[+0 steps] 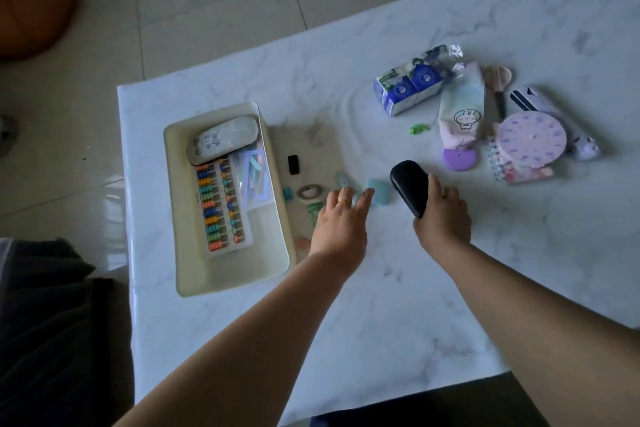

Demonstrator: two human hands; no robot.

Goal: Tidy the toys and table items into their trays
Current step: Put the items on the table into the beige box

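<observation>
1. The marble table (398, 305) carries everything; its clutter falls into a left group and a far-right group.
2. The cream tray (221, 274) sits at the left, long axis running away from the person, holding an abacus (221, 204) and a white case (223, 140) at its far end.
3. Just right of it lies a flatter beige tray (322, 146) with small pieces scattered on it.
4. The far-right pile includes a tissue pack (410, 87) and a lilac clock disc (531, 139), well apart from both trays.
5. The right hand (443, 215) grips a dark oval case (410, 185), its long axis pointing up and left, towards the trays.
6. The left hand (341, 218) lies open, fingers straight, fingertips touching a small teal block (377, 192) beside the dark case.
7. Judging by this, the left hand is nearer both trays; the dark case must travel leftward across it to reach either.
</observation>
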